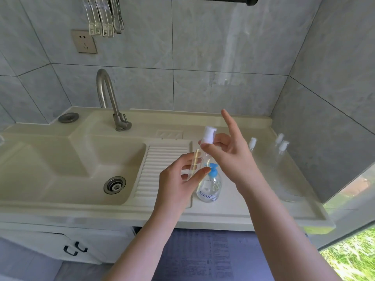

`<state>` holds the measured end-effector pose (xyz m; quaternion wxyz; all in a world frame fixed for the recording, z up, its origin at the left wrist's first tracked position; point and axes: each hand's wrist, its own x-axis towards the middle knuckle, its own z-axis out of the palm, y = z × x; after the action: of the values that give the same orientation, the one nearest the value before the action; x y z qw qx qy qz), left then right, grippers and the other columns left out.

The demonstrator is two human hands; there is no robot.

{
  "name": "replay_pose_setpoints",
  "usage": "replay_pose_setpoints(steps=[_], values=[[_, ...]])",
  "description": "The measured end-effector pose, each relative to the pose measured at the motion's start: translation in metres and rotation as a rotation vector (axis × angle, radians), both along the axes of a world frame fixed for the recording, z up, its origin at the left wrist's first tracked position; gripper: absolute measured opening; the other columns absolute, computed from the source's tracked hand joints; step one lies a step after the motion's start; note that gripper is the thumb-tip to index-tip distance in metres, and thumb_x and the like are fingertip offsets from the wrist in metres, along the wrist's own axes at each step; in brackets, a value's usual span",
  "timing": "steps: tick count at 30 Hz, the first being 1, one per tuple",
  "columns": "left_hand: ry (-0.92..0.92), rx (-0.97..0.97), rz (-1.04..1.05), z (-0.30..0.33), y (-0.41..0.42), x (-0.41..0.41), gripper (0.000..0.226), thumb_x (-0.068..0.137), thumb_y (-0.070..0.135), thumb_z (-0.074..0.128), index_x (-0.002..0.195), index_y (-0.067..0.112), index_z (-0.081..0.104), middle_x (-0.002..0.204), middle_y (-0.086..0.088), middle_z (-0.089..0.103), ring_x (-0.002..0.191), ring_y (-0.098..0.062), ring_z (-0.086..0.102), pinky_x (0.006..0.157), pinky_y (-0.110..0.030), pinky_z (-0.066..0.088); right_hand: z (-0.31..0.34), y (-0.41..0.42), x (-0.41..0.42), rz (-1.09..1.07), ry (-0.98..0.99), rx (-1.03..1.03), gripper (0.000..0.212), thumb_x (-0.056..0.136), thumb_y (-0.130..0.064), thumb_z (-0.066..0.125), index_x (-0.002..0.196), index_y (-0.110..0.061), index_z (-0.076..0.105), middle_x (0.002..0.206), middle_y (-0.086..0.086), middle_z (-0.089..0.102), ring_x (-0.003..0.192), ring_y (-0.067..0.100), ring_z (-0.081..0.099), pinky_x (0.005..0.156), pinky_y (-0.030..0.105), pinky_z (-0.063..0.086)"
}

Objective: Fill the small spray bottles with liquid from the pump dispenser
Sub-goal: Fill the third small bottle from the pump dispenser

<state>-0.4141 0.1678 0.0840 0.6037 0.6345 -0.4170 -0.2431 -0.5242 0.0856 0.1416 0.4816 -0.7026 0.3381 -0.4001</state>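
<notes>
Hands at counter: your left hand (178, 179) grips the spray bottle (199, 159); your right hand (229, 153) pinches its white cap (209, 134).

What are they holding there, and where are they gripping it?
A small spray bottle: left hand grips its clear body, right hand pinches its white spray cap.

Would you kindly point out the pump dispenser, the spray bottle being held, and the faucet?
pump dispenser (209, 191): head view, on its clear lower body beside the label.
held spray bottle (210, 134): head view, on its white spray cap.
faucet (105, 88): head view, on the curved metal neck.
</notes>
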Motion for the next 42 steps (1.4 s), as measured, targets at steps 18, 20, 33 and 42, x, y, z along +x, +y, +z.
replay_pose_setpoints(steps=[18,20,33,42], values=[[-0.043,0.051,-0.025,-0.009,-0.006,0.007,0.032,0.08,0.03,0.079,0.11,0.029,0.069,0.102,0.017,0.072,0.094,0.005,0.062,0.071,-0.008,0.048,0.041,-0.043,-0.023,-0.125,-0.195,-0.099,0.054,0.089,-0.023,0.075,0.138,-0.031,0.054,0.093,0.004,0.066,0.089,0.016,0.063,0.084,0.029,0.05],[-0.04,0.073,-0.039,-0.012,-0.005,0.007,0.032,0.081,0.03,0.078,0.111,0.029,0.069,0.102,0.018,0.072,0.095,0.006,0.061,0.071,-0.007,0.047,0.045,-0.049,-0.038,-0.202,-0.255,-0.082,0.049,0.089,-0.025,0.073,0.135,-0.031,0.057,0.099,0.01,0.068,0.092,0.017,0.065,0.082,0.028,0.051],[-0.057,0.137,-0.035,-0.038,-0.006,0.011,0.028,0.082,0.03,0.076,0.11,0.028,0.069,0.101,0.017,0.072,0.099,0.0,0.063,0.073,-0.001,0.041,-0.146,-0.086,-0.105,-0.655,-0.006,0.394,0.024,0.076,-0.018,0.081,0.087,-0.021,0.06,0.096,0.004,0.071,0.067,0.012,0.072,0.075,0.041,0.06],[-0.027,0.173,-0.03,-0.056,-0.007,0.013,0.028,0.081,0.028,0.078,0.108,0.028,0.07,0.101,0.016,0.072,0.098,-0.003,0.065,0.074,-0.004,0.044,-0.217,-0.077,-0.101,-0.608,0.373,0.305,0.014,0.077,-0.011,0.076,0.078,-0.016,0.063,0.084,-0.002,0.064,0.086,0.024,0.062,0.078,0.034,0.047]])
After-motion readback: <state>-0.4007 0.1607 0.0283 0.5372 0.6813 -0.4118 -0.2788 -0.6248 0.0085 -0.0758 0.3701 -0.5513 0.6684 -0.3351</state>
